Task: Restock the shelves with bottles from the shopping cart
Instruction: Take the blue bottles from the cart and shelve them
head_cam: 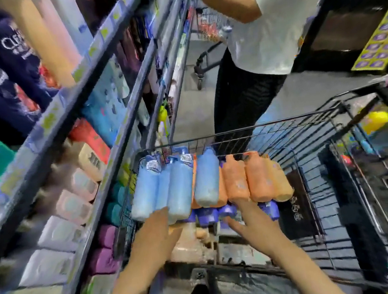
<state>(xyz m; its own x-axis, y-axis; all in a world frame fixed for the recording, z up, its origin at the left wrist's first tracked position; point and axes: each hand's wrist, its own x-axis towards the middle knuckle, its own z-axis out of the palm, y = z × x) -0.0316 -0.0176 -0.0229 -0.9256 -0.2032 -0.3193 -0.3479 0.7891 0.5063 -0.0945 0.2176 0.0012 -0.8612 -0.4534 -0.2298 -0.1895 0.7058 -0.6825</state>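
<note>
**A:** Where do I stand in the restock, as the head view shows it?

**B:** Early, I judge. The cart (pixel 307 117) on my right holds a full row of bottles along its far-left side: blue bottles (pixel 178 188) to the left, orange bottles (pixel 258 177) to their right, with purple caps (pixel 207 215) of more bottles beneath.

**A:** And my hands?

**B:** My left hand (pixel 156 228) reaches in with fingers straight, touching the near end of a blue bottle, gripping nothing. My right hand (pixel 250 223) is spread and relaxed, just beside the orange bottles and over the purple caps; it holds nothing.

**A:** The shelves?

**B:** The shelves (pixel 98 105) on the left look well stocked already. No bottle is lifted, so the whole visible load is left to move. Another person (pixel 266 28) works at the far shelf.
</note>
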